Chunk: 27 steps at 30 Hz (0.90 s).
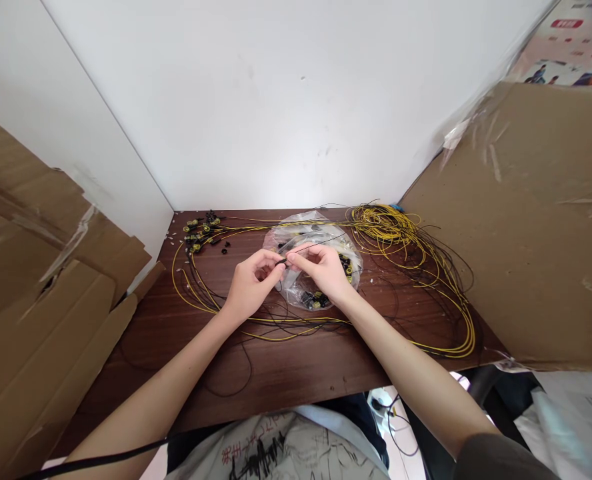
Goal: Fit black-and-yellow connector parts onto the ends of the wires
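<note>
Fingertips of the left hand (pixel 253 281) and right hand (pixel 321 267) close on a small black piece (pixel 281 262) between them, above a clear plastic bag (pixel 292 288), while coiled yellow wire (pixel 383 230) lies beyond the right hand.

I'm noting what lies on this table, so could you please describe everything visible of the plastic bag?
The plastic bag is clear, thin-looking and crumpled, pinkish at its left edge. It lies on the brown table, holding small black and yellow parts. Yellow wires run across its far part. The right hand hides part of its middle; whether they touch is unclear.
</note>
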Available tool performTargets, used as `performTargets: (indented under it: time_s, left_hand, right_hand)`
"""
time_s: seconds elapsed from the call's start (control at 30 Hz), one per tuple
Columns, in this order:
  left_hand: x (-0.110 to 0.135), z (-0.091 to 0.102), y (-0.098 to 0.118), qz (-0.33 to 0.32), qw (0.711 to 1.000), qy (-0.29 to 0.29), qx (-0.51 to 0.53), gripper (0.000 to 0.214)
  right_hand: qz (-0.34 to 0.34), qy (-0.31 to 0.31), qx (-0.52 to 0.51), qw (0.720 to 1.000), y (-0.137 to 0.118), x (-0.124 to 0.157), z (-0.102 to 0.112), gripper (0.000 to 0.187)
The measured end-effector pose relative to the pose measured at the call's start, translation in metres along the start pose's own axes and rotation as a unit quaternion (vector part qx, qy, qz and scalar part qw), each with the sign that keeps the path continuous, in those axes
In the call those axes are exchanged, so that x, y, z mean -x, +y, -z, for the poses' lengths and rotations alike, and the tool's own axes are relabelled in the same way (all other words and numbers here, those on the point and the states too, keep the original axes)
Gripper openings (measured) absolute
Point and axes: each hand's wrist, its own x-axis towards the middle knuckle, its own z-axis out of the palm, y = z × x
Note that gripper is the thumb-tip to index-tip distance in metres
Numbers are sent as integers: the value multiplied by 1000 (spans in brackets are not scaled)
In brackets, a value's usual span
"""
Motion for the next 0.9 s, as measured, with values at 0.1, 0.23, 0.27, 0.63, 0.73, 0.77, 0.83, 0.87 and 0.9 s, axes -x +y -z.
performTargets:
  time_s: [0.1, 0.23, 0.27, 0.63, 0.73, 0.77, 0.83, 0.87, 0.9]
  left_hand:
    - [0, 0, 0, 0, 1000, 5, 4, 13]
    - [0, 0, 0, -2, 1000, 9, 1, 13]
    - [0, 0, 0, -2, 1000, 8, 1, 13]
    - [0, 1, -1, 6, 1000, 14, -5, 16]
    - [0, 1, -2, 5, 1000, 19, -17, 17]
    - [0, 1, -2, 4, 1000, 21, -20, 17]
    - [0, 1, -3, 3, 1000, 22, -21, 18]
    - [0, 1, -3, 3, 1000, 23, -21, 18]
    - [0, 1, -3, 3, 1000, 23, -21, 18]
  right_hand:
    - [-10, 39, -18, 999, -2, 0, 1, 21]
    - [0, 99, -41, 994, -8, -1, 3, 21]
    - [0, 109, -44, 993, -9, -1, 3, 22]
    - [-22, 22, -49, 998, 0, 0, -2, 26]
    - [-9, 0, -34, 999, 1, 0, -2, 25]
    - [-6, -2, -32, 999, 1, 0, -2, 25]
    - [-4, 3, -31, 1000, 1, 0, -2, 24]
    - [-5, 8, -32, 999, 1, 0, -2, 23]
    - [-8, 15, -34, 999, 0, 0, -2, 23]
